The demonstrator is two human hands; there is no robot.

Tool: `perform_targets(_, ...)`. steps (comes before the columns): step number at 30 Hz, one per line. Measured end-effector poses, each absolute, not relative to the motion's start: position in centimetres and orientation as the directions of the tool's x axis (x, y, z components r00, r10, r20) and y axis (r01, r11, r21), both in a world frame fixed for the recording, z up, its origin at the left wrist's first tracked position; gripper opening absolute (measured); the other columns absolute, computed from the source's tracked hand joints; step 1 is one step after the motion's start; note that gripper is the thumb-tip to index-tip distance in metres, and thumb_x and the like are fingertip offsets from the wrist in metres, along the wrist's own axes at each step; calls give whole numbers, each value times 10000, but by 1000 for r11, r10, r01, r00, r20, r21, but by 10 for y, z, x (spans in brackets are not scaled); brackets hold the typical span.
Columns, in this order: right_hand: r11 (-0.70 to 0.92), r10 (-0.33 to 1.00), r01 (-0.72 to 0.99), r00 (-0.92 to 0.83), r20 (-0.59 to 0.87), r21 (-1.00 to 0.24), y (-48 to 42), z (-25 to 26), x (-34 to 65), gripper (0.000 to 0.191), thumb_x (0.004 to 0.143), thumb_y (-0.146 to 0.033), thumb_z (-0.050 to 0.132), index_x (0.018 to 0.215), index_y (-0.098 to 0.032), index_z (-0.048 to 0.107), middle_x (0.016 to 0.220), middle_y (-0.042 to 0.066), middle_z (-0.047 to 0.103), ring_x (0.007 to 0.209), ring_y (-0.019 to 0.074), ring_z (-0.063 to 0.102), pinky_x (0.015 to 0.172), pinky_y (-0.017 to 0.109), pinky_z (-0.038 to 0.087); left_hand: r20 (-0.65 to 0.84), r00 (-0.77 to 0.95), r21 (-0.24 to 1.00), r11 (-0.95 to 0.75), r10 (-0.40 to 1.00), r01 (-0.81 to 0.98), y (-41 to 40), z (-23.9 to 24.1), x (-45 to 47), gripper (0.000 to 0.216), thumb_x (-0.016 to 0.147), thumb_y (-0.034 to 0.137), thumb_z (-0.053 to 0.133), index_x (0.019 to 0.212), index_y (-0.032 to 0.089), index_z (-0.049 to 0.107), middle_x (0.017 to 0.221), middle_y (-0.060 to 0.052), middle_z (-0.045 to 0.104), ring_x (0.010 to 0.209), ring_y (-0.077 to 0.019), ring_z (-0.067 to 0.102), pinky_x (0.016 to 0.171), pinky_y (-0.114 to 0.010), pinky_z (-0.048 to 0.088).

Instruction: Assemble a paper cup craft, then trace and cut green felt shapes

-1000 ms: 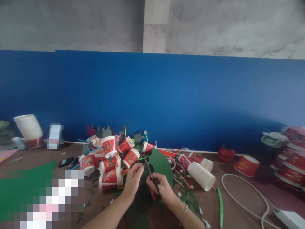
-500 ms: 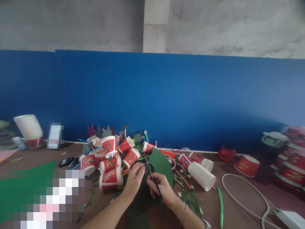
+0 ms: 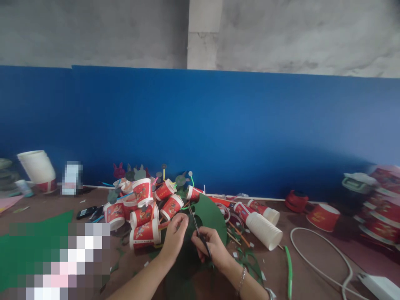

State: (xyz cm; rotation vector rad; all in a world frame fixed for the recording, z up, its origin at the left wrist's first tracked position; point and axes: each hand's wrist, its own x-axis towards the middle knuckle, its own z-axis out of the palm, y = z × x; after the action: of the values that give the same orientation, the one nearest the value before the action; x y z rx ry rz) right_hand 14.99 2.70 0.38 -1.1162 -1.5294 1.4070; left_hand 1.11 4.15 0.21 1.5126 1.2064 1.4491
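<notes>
My right hand (image 3: 211, 246) is closed round the black handles of a pair of scissors (image 3: 194, 221), whose blades point up and away, slightly apart at the tips. Just left of them my left hand (image 3: 178, 233) has its fingers curled together in a pinch. What sits between those fingertips is hidden. Beneath and behind both hands lies rounded green sheet material (image 3: 214, 214), darker toward me. Green offcuts (image 3: 250, 260) are scattered right of my right wrist.
Red-and-white paper cups (image 3: 145, 233), some with straws and animal-shaped cutouts, are heaped left of my hands. A stack of nested cups (image 3: 264, 231) lies at the right, near a green tube (image 3: 288, 271) and a white cable (image 3: 331, 233). A green sheet (image 3: 46, 227) lies far left.
The scissors have swung slightly left at their tips. My left hand has drawn back a little from the blades, and the small dark piece at its fingertips no longer shows.
</notes>
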Motion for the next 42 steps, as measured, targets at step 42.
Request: perform_targets(42,-20,939,141,-337,-67,-990,21,12,150,283,676,-425,624,659,-161,523,374,-78,459,303,50,376,316,148,282,309,-90,943,-293,947,158,44,2,7,260,795,399,500,771,174,629,800,-34,648,806,-205,574,728,-290,429)
